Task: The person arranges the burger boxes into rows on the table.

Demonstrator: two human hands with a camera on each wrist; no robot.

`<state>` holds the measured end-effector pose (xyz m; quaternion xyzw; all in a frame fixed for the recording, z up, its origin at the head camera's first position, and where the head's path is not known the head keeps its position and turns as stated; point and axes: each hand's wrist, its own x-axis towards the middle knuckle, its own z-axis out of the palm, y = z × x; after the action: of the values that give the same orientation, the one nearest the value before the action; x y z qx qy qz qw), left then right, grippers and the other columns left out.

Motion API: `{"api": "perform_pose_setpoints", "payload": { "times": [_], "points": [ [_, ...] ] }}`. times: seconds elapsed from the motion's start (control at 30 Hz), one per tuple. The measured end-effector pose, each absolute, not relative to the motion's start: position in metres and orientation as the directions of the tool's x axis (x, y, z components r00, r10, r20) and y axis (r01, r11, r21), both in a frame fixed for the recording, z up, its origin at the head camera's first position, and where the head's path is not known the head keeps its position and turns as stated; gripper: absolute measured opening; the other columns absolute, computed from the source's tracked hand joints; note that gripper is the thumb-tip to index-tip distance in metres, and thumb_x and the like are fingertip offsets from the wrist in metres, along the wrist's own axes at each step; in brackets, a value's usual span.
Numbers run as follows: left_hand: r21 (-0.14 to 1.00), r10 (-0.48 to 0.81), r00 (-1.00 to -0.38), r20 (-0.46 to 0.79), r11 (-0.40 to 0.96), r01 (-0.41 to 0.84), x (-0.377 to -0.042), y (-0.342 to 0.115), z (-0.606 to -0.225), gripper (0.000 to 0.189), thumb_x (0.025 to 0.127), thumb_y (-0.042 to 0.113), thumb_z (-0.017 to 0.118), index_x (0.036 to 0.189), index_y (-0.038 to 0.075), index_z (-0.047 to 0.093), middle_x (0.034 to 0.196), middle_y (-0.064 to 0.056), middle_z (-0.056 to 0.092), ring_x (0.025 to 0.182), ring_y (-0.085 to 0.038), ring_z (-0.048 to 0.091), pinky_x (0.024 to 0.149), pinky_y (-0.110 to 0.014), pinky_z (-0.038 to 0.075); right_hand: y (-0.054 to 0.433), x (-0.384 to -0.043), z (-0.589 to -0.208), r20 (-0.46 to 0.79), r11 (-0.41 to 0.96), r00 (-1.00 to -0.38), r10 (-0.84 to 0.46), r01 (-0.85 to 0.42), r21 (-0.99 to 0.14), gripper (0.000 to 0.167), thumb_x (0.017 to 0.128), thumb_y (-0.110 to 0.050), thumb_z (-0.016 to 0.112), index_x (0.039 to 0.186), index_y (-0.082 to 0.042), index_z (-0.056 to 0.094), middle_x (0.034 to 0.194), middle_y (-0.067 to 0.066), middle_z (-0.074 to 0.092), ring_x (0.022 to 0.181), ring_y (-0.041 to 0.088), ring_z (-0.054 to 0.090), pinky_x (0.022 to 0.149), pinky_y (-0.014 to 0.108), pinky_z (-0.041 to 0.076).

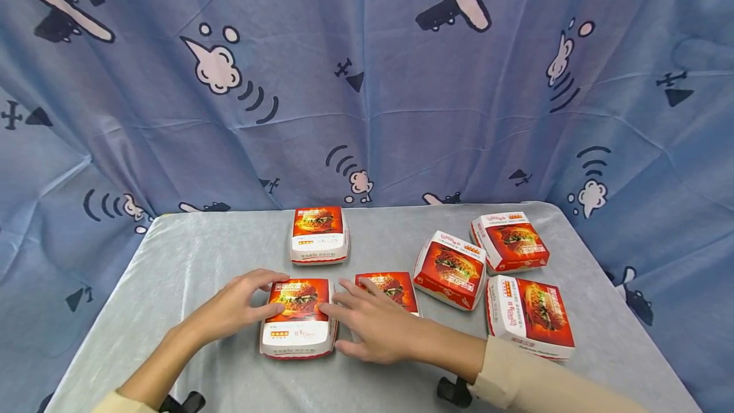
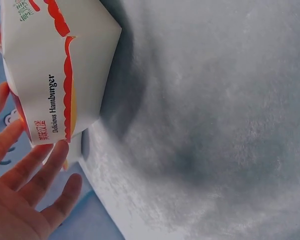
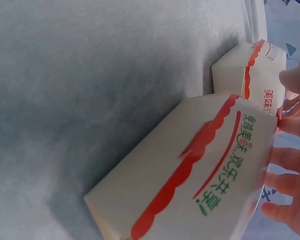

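Note:
A red-and-white hamburger box [image 1: 298, 339] lies near the front of the table, left of the middle. My left hand [image 1: 239, 306] touches it from the left, thumb and fingertips spread over its red top. In the left wrist view, extended fingertips rest at the edge of a white box [image 2: 45, 90]. The right hand [image 1: 375, 330] lies between that box and a second hamburger box [image 1: 395, 285], covering much of the second one. One right fingertip reaches the first box's right edge. The right wrist view shows spread fingers along the edge of a box [image 3: 200, 165], with another box [image 3: 232, 70] beyond.
Another hamburger box [image 1: 318, 234] lies behind the first. To the right sit three more: a tilted box [image 1: 450, 269], a back box [image 1: 510, 241] and a front box [image 1: 533, 317]. Grey cloth covers the table [image 1: 218, 241]; a blue patterned curtain [image 1: 309, 113] hangs behind.

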<state>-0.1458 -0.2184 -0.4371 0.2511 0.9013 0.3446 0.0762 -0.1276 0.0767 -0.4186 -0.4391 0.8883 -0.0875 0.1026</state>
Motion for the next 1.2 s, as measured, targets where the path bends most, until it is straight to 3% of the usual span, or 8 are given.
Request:
{"api": "perform_pose_setpoints", "payload": {
  "times": [0.83, 1.0, 1.2],
  "points": [
    [0.648, 0.484, -0.875, -0.015, 0.671, 0.360, -0.148, -0.208, -0.434, 0.046, 0.090, 0.037, 0.074, 0.129, 0.014, 0.064, 0.124, 0.001, 0.064, 0.102, -0.020, 0.061, 0.085, -0.045, 0.052, 0.090, -0.129, -0.416, -0.103, 0.605, -0.605, -0.790, -0.741, -0.290, 0.060, 0.097, -0.042, 0.060, 0.151, -0.023, 0.043, 0.150, 0.006, 0.047, 0.148, 0.029, 0.026, 0.115, 0.058, 0.024],
    [0.604, 0.422, -0.906, 0.033, 0.714, 0.354, -0.152, -0.203, -0.426, 0.042, 0.090, 0.032, 0.074, 0.127, 0.015, 0.066, 0.125, 0.000, 0.065, 0.101, -0.022, 0.063, 0.081, -0.040, 0.053, 0.104, -0.134, -0.408, -0.030, 0.631, -0.658, -0.753, -0.708, -0.316, 0.060, 0.098, -0.041, 0.059, 0.152, -0.022, 0.042, 0.154, 0.009, 0.041, 0.149, 0.030, 0.024, 0.116, 0.060, 0.019],
    [0.591, 0.419, -0.901, 0.116, 0.700, 0.401, -0.161, -0.183, -0.411, 0.041, 0.090, 0.028, 0.075, 0.127, 0.013, 0.067, 0.123, -0.002, 0.067, 0.101, -0.020, 0.063, 0.083, -0.041, 0.052, 0.129, -0.149, -0.391, 0.040, 0.725, -0.768, -0.639, -0.619, -0.303, 0.063, 0.095, -0.043, 0.062, 0.151, -0.021, 0.043, 0.156, 0.012, 0.038, 0.147, 0.033, 0.028, 0.115, 0.062, 0.020]
  ]
}}
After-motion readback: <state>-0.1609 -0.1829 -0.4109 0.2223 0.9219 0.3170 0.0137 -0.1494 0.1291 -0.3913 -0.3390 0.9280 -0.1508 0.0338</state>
